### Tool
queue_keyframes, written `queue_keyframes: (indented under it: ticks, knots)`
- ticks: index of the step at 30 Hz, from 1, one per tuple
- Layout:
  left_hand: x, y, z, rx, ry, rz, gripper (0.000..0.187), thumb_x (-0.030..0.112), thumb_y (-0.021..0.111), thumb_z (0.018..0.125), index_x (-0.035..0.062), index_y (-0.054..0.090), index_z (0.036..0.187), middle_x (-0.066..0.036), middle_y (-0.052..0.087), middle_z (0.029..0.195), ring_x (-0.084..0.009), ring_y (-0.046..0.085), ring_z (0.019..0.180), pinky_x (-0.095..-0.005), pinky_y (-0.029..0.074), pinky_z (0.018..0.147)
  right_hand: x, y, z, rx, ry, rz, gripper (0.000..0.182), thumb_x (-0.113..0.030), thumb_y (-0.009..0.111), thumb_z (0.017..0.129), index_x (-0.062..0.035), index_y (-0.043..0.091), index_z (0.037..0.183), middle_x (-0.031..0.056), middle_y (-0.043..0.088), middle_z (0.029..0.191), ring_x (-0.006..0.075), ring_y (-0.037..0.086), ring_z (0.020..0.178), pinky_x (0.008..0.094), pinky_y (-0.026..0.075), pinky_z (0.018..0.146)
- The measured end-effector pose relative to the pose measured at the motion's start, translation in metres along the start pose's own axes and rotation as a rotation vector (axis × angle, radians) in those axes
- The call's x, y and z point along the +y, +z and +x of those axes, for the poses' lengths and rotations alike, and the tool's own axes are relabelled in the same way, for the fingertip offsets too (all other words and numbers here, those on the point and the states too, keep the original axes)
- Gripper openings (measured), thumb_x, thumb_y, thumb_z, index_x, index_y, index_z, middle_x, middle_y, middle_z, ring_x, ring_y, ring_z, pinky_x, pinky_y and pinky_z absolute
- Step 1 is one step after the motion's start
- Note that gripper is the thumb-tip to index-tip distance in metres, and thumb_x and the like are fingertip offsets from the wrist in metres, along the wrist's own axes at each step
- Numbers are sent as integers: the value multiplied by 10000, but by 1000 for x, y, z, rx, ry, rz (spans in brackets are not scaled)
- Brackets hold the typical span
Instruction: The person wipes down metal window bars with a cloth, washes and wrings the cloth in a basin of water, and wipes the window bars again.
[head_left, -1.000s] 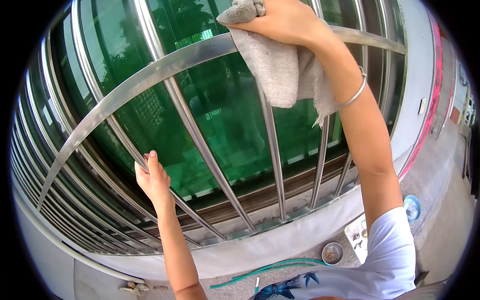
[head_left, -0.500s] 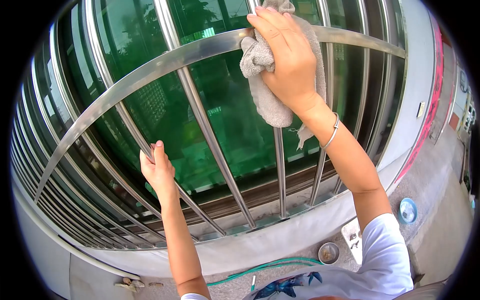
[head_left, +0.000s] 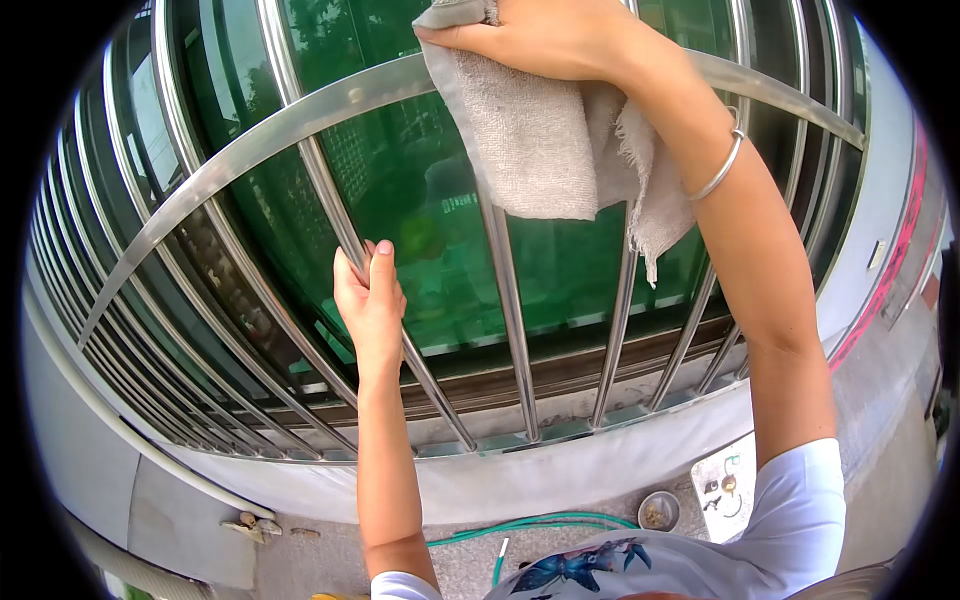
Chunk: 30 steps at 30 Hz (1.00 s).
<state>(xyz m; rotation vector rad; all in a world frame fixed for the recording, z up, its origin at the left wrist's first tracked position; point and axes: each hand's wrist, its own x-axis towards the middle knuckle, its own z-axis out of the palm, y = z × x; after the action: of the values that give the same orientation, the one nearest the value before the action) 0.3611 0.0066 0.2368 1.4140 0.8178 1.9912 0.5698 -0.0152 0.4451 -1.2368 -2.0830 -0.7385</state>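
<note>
My right hand (head_left: pixel 550 38) is closed on a grey cloth (head_left: pixel 535 140) at the top of the view, over the flat metal band (head_left: pixel 360 92) of the window bars. The cloth hangs down in front of the bars, its frayed edge toward the right. Lower and to the left, my left hand (head_left: pixel 370 300) wraps round a vertical metal bar (head_left: pixel 325 190). Green glass (head_left: pixel 450 270) lies behind the bars.
Below the white ledge (head_left: pixel 480 490), a green hose (head_left: pixel 540 522), a metal bowl (head_left: pixel 658 511) and a white board with small items (head_left: pixel 722 490) are on the ground. A white wall (head_left: pixel 880 180) with a pink stripe stands at the right.
My right hand has moved up and to the left with the cloth, which now hangs more spread out. The view has shifted, and my left hand still holds the bar.
</note>
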Motion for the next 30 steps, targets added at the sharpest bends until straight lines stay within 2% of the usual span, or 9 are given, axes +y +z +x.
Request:
queue_keyframes:
  ticks: [6, 8, 15, 18, 20, 22, 24, 26, 30]
  knots:
    - [-7, -1, 3, 16, 47, 4, 172, 181, 572, 939, 118, 435, 856, 96, 294, 572, 2, 229, 431, -196, 165, 376, 1, 29, -31, 248, 38, -21, 478, -410, 543, 853, 25, 628, 1031, 212, 671, 871, 378, 639, 871, 382, 503, 775]
    - [-9, -2, 4, 17, 55, -4, 175, 183, 572, 940, 117, 433, 856, 96, 294, 572, 2, 229, 431, -195, 163, 376, 12, 52, -43, 656, -243, 48, 445, -21, 680, 714, -71, 606, 1151, 95, 630, 1142, 291, 576, 1105, 395, 426, 998]
    - [-21, -6, 8, 40, 138, 107, 190, 186, 576, 938, 112, 424, 850, 90, 323, 595, 6, 255, 444, -185, 186, 376, 9, 69, -42, 862, -573, 173, 463, -33, 650, 779, -66, 559, 1232, 134, 582, 1242, 322, 541, 1155, 391, 409, 1008]
    - [-20, -4, 8, 50, 157, 123, 191, 186, 575, 938, 108, 425, 849, 89, 320, 595, 5, 254, 443, -189, 187, 374, -17, 71, -7, 1090, -541, 183, 338, -208, 618, 788, -30, 601, 1076, 157, 636, 1028, 330, 605, 972, 381, 473, 855]
    - [-18, -3, 7, 73, 167, 157, 193, 186, 573, 939, 107, 424, 845, 90, 310, 590, 4, 246, 440, -194, 183, 371, -17, 76, -10, 1016, -530, 191, 556, 6, 703, 568, -85, 620, 1111, 87, 642, 1097, 287, 591, 1055, 364, 492, 897]
    - [-14, -4, 4, 102, 146, 221, 264, 226, 603, 911, 45, 433, 820, 15, 371, 660, -89, 331, 623, -257, 333, 554, -47, 96, -23, 843, -669, 297, 456, 15, 657, 651, -88, 624, 1094, 76, 644, 1086, 246, 612, 1034, 337, 510, 873]
    - [-79, -31, 21, 132, 492, 434, 224, 192, 562, 933, 36, 472, 1066, -61, 482, 953, -147, 449, 885, -278, 390, 778, -84, 129, -47, 465, -881, 452, 322, -43, 596, 767, -67, 623, 1087, 83, 637, 1123, 251, 613, 1047, 324, 500, 917]
    - [-72, -31, 23, 178, 662, 611, 345, 156, 546, 946, 35, 469, 1260, -121, 521, 1200, -187, 483, 1124, -295, 396, 965, -111, 132, -51, 766, -1125, 256, 152, -82, 609, 769, -77, 592, 920, 33, 626, 955, 203, 616, 951, 297, 516, 887]
    - [-33, -13, 5, 61, 245, 276, 249, 207, 531, 940, 32, 496, 1113, -45, 534, 1002, -130, 508, 884, -273, 421, 768, -90, 72, -22, 1099, -984, -114, 224, -117, 666, 701, -165, 601, 910, -20, 569, 816, 176, 571, 752, 276, 472, 699]
